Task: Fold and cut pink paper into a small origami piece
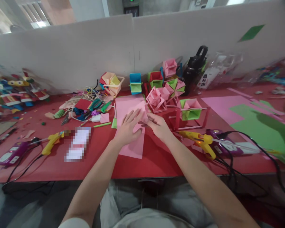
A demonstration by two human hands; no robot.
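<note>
A sheet of pink paper (pixel 133 148) lies before me on the red table, on top of more pink sheets with green paper edging out at the left. My left hand (pixel 129 128) rests on it, fingers stretched out and thumb apart. At the paper's right edge, my right hand (pixel 158 126) has its fingers closed on a raised part of the pink paper; the fingertips partly hide the grip. Just beyond the hands stand folded paper models, among them a pink one (pixel 155 98) and a green and pink one in a frame (pixel 190 110).
On the left are a yellow glue gun (pixel 50 144), a phone (pixel 78 144) and a heap of scissors, cords and scraps. To the right lie another yellow glue gun (pixel 199 139) with black cables and green paper (pixel 263 126). A black bottle (pixel 193 71) stands by the white partition (pixel 85 57).
</note>
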